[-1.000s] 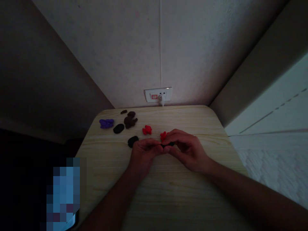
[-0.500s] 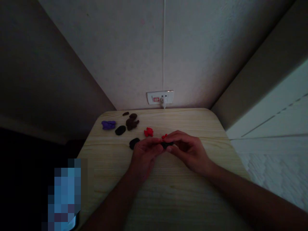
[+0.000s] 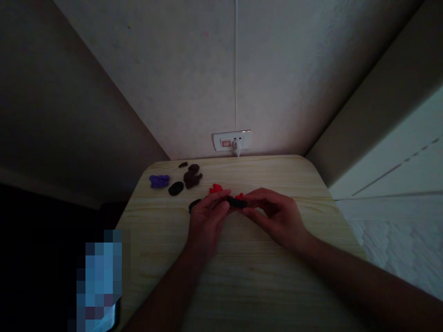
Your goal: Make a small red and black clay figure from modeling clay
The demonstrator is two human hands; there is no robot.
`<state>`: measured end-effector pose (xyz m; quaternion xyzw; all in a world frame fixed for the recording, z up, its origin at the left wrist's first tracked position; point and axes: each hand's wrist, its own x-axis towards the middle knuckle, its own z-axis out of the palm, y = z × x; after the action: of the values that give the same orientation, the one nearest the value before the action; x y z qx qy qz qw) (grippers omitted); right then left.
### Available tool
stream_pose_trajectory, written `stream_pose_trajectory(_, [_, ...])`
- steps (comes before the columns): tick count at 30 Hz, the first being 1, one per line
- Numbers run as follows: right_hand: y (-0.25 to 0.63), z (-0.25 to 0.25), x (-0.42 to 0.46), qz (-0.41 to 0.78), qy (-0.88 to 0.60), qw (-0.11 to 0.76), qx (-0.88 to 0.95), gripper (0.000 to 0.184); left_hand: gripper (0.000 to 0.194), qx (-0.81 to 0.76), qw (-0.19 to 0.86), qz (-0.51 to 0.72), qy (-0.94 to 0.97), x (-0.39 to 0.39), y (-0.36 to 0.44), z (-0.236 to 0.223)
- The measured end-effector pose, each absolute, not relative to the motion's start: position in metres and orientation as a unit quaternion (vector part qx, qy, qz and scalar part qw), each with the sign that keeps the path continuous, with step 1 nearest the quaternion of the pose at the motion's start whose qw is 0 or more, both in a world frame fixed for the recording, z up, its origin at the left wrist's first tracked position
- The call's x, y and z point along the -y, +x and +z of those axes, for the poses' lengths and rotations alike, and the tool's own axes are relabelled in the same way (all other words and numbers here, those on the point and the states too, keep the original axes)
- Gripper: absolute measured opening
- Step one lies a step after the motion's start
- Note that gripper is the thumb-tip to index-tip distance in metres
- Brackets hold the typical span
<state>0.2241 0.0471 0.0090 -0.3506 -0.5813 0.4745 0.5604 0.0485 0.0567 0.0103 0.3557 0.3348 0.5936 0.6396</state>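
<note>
A flat, elongated black piece of modelling clay [image 3: 238, 202] is pinched between both hands, above the wooden table. My left hand [image 3: 207, 226] grips its left end between thumb and fingers. Its right end is in the fingertips of my right hand [image 3: 282, 219]. Just behind the black piece is a small red lump [image 3: 239, 196]; I cannot tell whether it touches it. Another red clay lump [image 3: 216, 188] lies beyond my left fingers. A round black lump [image 3: 194, 204] is partly hidden by my left hand.
On the far left of the table [image 3: 263, 276] lie a purple lump [image 3: 159, 181], a black oval [image 3: 176, 188] and several brown pieces [image 3: 192, 179]. A wall socket [image 3: 231, 140] with a white plug sits behind the table. A pixelated bright patch [image 3: 104, 276] is at the lower left.
My hands have drawn slightly apart and more of the black piece shows between them. My left fingers now partly cover the farther red lump. The whole view has shifted slightly.
</note>
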Motion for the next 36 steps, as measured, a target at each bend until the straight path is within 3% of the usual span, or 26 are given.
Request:
stream_pose_trajectory(5, [0.228, 0.013, -0.048, 0.392, -0.36, 0.55, 0.643, 0.021, 0.017, -0.323, 0.654, 0.547, 0.41, -0.056, 0.046, 0.004])
stream_pose_trajectory(11, [0.227, 0.013, -0.048, 0.435, -0.346, 0.559, 0.615, 0.024, 0.016, -0.337, 0.638, 0.503, 0.476, -0.055, 0.041, 0.001])
stream_pose_trajectory(15, [0.225, 0.013, -0.047, 0.436, -0.342, 0.56, 0.616, 0.015, 0.017, -0.365, 0.582, 0.516, 0.511, -0.055, 0.042, 0.007])
stream_pose_trajectory(19, [0.223, 0.018, -0.047, 0.525, -0.363, 0.539, 0.55, 0.016, 0.022, -0.375, 0.504, 0.546, 0.554, -0.056, 0.041, 0.008])
stream_pose_trajectory(25, [0.221, 0.022, -0.046, 0.667, -0.364, 0.401, 0.512, 0.044, 0.025, -0.364, 0.42, 0.536, 0.635, -0.054, 0.038, 0.002])
stream_pose_trajectory(36, [0.222, 0.018, -0.048, 0.731, -0.329, 0.386, 0.456, 0.043, 0.015, -0.361, 0.428, 0.516, 0.648, -0.051, 0.041, 0.008])
